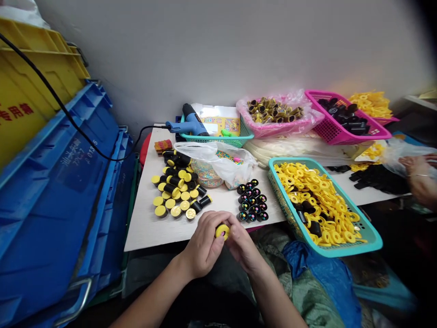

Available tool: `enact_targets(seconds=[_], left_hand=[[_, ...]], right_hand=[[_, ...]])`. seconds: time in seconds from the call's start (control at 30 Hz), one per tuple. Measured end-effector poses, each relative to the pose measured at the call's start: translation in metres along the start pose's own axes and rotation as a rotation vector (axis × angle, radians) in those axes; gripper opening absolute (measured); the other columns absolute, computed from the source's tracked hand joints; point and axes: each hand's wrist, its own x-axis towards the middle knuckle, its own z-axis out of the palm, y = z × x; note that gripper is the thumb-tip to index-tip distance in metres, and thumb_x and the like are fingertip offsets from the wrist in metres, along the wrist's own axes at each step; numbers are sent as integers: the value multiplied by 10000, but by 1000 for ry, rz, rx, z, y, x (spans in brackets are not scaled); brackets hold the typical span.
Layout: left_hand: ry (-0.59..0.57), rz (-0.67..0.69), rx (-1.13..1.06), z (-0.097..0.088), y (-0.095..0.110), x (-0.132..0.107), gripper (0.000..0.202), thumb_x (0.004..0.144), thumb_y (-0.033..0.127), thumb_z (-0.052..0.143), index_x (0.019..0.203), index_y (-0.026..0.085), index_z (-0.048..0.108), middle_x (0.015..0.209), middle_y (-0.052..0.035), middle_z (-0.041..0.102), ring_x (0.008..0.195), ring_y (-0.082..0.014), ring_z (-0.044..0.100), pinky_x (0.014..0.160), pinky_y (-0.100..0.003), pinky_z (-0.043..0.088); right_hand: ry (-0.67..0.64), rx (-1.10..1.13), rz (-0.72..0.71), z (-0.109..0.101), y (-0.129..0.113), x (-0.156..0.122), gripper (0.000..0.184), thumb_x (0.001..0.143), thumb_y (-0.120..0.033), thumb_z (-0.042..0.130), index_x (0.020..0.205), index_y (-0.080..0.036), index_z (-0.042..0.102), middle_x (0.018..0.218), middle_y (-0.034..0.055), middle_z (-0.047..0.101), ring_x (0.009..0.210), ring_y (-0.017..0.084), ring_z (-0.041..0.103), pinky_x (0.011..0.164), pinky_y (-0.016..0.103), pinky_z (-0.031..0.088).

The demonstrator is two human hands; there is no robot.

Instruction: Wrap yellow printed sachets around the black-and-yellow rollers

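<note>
Setting: workbench (139, 232) against a plain grey wall (205, 45). The yellow ring-shaped cap (218, 227) is at the table's near edge, between the hands, ring face toward the viewer, probably so its hole can be watched. Left hand (204, 243): fingers curled around the cap, grasping it. Right hand (243, 243): fingers bent in against the cap's right side; cannot tell whether they grip or merely steady it. Whatever lies beneath the cap is hidden.

Placement: open black cylinders (252, 200) stand mouth up just beyond the right hand, presumably to keep the coloured beads inside from spilling. Yellow-ended black cylinders (170, 196) are heaped at left, some upright, some lying, apart from the open set. The teal basket (373, 248) of yellow rings overhangs the near edge at right, likely for easy reach.

Surface and room: bagged beads (206, 173) mid-table; a blue heat gun (193, 125) and magenta basket (327, 120) farther back; blue crates (68, 182) stacked at left; a co-worker's hand (421, 175) at far right.
</note>
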Motion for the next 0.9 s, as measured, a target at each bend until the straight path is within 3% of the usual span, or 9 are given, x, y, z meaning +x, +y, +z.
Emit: enact_targets(seconds=[0.1,0.2,0.3,0.43,0.53,0.63,0.77,0.9], left_hand=[[76,159,145,4,1,1,554,862,189,405,1385,167,221,1146,-138,504,1070,-268,456,933,-494,354],[139,237,102,10,2,4,536,837,183,422,1348,172,261,1062,-111,523,1007,-254,478,873,-467,387],[170,208,3,15,2,7,435,846,188,405,1272,219,321,967,-75,529,940,-239,487,818,-440,417],[126,52,-184,16,3,9,351,911,278,337,1257,266,282,983,-79,517,958,-241,498,840,-449,424],[100,23,-304,17,-1,7,411,934,377,296,1318,289,178,990,-76,508,944,-230,506,840,-443,427],[32,74,-203,19,-8,5,479,918,411,373,1342,289,186,1028,-80,528,1009,-244,489,892,-456,390],[2,140,-3,21,-14,2,474,897,398,452,1320,268,280,1134,-101,514,1079,-259,456,924,-445,370],[-87,53,34,13,-9,-2,438,914,337,418,1319,237,284,1128,-109,496,1068,-253,429,919,-438,381]], right_hand=[[-135,-12,23,5,-5,-2,553,703,-572,656,1078,-169,613,1130,100,583,1087,261,509,969,396,369],[-96,8,-26,11,-3,-2,485,664,-550,684,948,-158,647,1059,107,615,1072,300,514,973,436,357],[-14,53,-52,12,1,-2,444,668,-531,678,936,-178,647,1033,93,623,1041,290,526,952,422,376],[-19,81,23,1,-2,-7,503,717,-638,569,957,-204,655,1026,85,616,1019,266,533,909,385,408],[-82,98,119,-9,-5,-11,612,705,-718,499,1013,-213,657,1016,89,608,995,260,540,884,380,424],[-70,42,58,-9,-2,-10,647,640,-696,598,1087,-230,636,1053,79,593,1026,259,524,898,364,420],[32,-58,-65,-4,6,-6,443,716,-574,625,978,-219,667,974,57,613,964,231,539,903,342,407],[-43,-173,-22,-13,7,-5,489,742,-602,587,1016,-204,656,926,43,624,898,210,552,857,330,424]])
